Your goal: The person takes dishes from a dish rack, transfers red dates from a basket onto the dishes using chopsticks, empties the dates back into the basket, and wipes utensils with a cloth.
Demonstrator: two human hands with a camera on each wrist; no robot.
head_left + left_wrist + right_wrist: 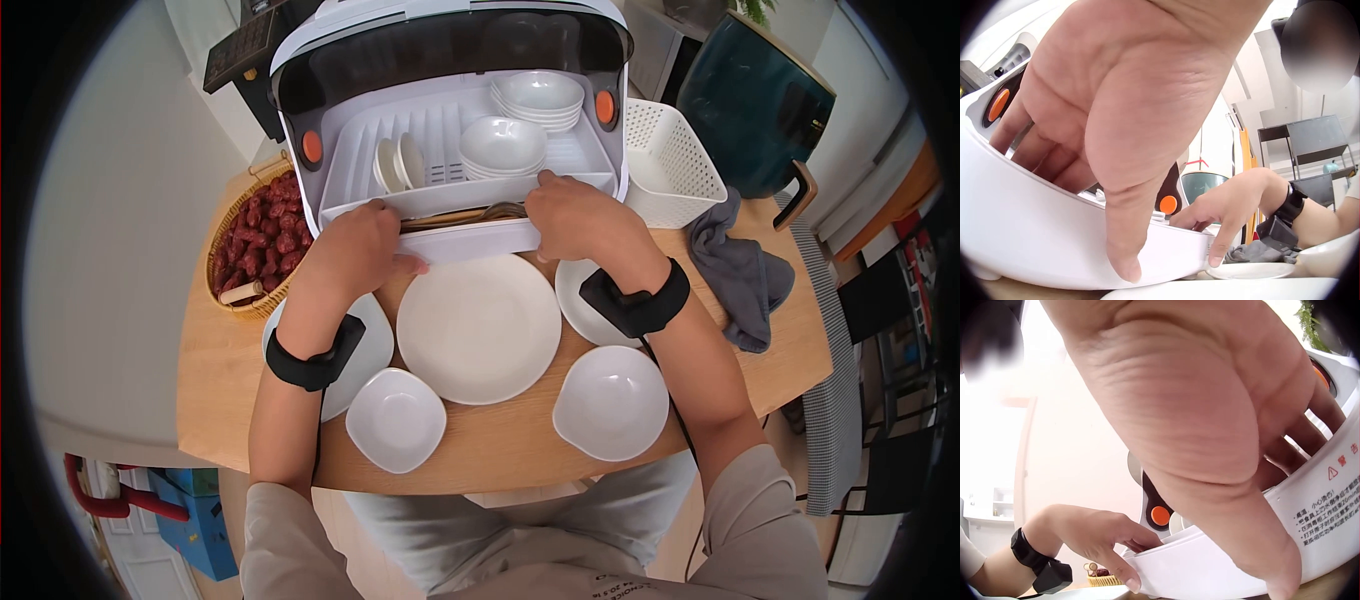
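Observation:
A white dish cabinet [470,245] stands with its dark see-through lid [450,45] raised. My left hand [350,250] grips the left part of its front wall, fingers over the rim and thumb down the outside. The right hand [585,222] grips the same wall farther right in the same way, beside printed warning text [1329,509]. Between the hands, chopsticks [450,220] and spoons [503,211] lie in the front compartment. Behind them, the rack holds stacked bowls [503,145], more bowls [540,95] and small dishes [408,160] on edge.
Before the cabinet lie a large round plate [480,330], a left plate [365,350], a right plate [585,300], and two bowls, left [396,420] and right [612,403]. Around it stand a basket of red packets [265,240], a white basket [670,165], a grey cloth [740,265] and a green appliance [750,110].

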